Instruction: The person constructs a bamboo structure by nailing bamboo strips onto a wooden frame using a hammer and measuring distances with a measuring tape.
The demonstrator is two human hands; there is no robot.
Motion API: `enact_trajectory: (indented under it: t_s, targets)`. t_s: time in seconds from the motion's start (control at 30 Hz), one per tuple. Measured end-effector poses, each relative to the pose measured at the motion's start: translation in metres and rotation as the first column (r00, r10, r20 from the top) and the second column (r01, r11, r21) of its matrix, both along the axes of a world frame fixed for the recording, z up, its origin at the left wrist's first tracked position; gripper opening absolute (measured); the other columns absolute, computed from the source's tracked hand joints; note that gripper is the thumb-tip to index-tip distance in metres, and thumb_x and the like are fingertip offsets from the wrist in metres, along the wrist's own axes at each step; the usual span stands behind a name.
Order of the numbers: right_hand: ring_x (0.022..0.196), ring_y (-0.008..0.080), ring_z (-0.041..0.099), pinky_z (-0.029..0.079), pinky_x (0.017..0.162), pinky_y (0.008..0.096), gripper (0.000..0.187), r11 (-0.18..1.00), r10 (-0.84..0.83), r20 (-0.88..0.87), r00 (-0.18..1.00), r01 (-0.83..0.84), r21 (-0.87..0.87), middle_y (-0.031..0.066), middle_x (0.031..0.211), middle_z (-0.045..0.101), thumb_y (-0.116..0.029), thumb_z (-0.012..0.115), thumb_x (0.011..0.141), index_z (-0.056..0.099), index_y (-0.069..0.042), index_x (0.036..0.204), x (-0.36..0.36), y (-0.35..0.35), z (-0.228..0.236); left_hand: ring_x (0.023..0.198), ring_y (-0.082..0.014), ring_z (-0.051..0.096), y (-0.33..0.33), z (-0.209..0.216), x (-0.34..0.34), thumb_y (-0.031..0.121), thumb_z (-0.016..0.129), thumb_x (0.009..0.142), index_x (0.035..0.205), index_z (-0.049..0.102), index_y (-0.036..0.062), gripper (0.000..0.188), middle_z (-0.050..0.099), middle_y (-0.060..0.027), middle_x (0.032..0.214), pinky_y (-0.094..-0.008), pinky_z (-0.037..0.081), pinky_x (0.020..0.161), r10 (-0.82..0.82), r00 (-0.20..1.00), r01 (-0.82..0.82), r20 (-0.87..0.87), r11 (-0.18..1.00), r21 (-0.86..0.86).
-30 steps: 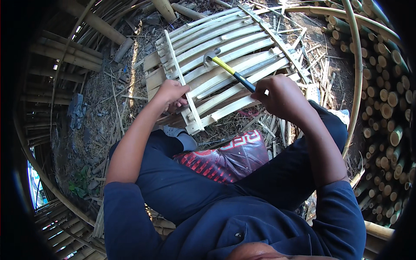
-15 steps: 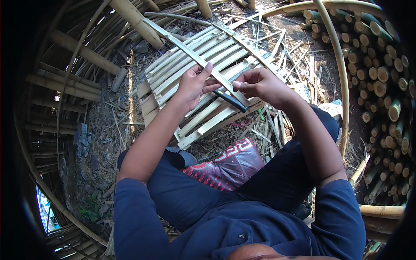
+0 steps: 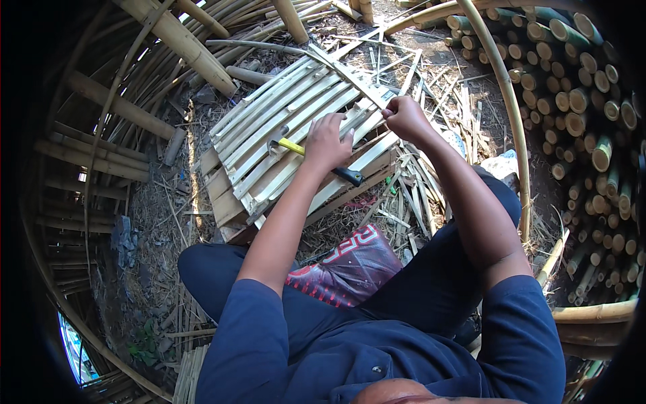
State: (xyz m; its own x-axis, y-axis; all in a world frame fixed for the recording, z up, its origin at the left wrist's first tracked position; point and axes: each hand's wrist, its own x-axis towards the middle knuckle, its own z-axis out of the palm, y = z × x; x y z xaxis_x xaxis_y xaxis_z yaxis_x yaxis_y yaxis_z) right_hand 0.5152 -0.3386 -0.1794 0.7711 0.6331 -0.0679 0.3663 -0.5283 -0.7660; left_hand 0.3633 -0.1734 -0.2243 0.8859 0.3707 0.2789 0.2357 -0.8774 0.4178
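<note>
At the far left, bamboo poles [image 3: 94, 151] form an open framework, with a small green plant [image 3: 142, 345] low on the ground beside it. To the right of these, a panel of pale split slats [image 3: 262, 128] lies on the ground in front of the person, with wider boards [image 3: 219, 195] showing under its left edge. A hammer [image 3: 291, 146] rests across the slats, its metal head to the left, its yellow shaft passing under the left hand and its black grip coming out to the right. The left hand [image 3: 328, 145] lies over the panel, fingers loosely extended and thumb apart; whether they touch the hammer cannot be told. Nearer the person, a dark red printed bag [image 3: 353, 266] lies between the bent legs [image 3: 431, 269]. A thin strip [image 3: 346, 73] crosses the slats at their right end. At its near end is the right hand [image 3: 408, 120], fingers curled in together; whether they pinch the strip cannot be told. Beyond are loose bamboo scraps [image 3: 420, 202], a curved pole [image 3: 501, 81] and, at the far right, stacked cut bamboo [image 3: 575, 101], round ends facing the person
</note>
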Motion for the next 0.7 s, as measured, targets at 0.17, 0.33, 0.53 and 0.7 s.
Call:
enact_trajectory:
  t_s: [0.17, 0.33, 0.53, 0.7]
  targets:
    - [0.095, 0.0351, 0.073, 0.055, 0.086, 0.0427, 0.027, 0.997, 0.046, -0.006, 0.999, -0.046, -0.054, 0.0256, 0.099, 0.074, -0.019, 0.073, 0.092, 0.074, 0.006, 0.103, 0.015, 0.013, -0.011, 0.141, -0.0309, 0.049, -0.001, -0.014, -0.025, 0.026, 0.056, 0.097, 0.127, 0.064, 0.0096, 0.035, 0.063, -0.0108, 0.136, -0.0642, 0.008, 0.126, 0.06, 0.997, -0.062, 0.042, 0.997, 0.051]
    - [0.079, 0.0241, 0.069, 0.053, 0.076, 0.0397, 0.027, 0.996, 0.073, 0.068, 0.995, -0.069, -0.051, 0.0193, 0.085, 0.074, -0.02, 0.07, 0.096, 0.075, 0.006, 0.1, 0.02, 0.022, -0.026, 0.142, -0.0313, 0.048, 0.004, -0.024, -0.036, 0.023, 0.054, 0.097, 0.125, 0.066, 0.01, 0.033, 0.063, -0.0108, 0.137, -0.0672, 0.005, 0.125, 0.152, 0.971, -0.16, 0.185, 0.987, 0.027]
    - [0.091, 0.0341, 0.073, 0.054, 0.083, 0.043, 0.029, 0.997, 0.033, 0.036, 0.999, -0.031, -0.065, 0.0246, 0.096, 0.073, -0.022, 0.073, 0.093, 0.074, 0.005, 0.101, 0.03, 0.024, -0.036, 0.14, -0.0298, 0.05, 0.002, -0.038, -0.04, 0.023, 0.049, 0.097, 0.119, 0.069, 0.0108, 0.032, 0.065, -0.0105, 0.136, -0.0636, 0.002, 0.126, 0.11, 0.98, -0.124, 0.164, 0.989, 0.076]
    - [0.087, 0.0314, 0.073, 0.056, 0.081, 0.0413, 0.027, 0.984, 0.075, 0.154, 0.985, -0.048, -0.172, 0.022, 0.093, 0.074, -0.024, 0.074, 0.091, 0.075, 0.002, 0.096, 0.027, 0.022, -0.019, 0.132, -0.0294, 0.056, 0.003, -0.041, -0.041, 0.021, 0.051, 0.096, 0.113, 0.071, 0.0101, 0.029, 0.068, -0.0095, 0.127, -0.0617, 0.006, 0.126, 0.116, 0.973, -0.129, 0.198, 0.99, 0.056]
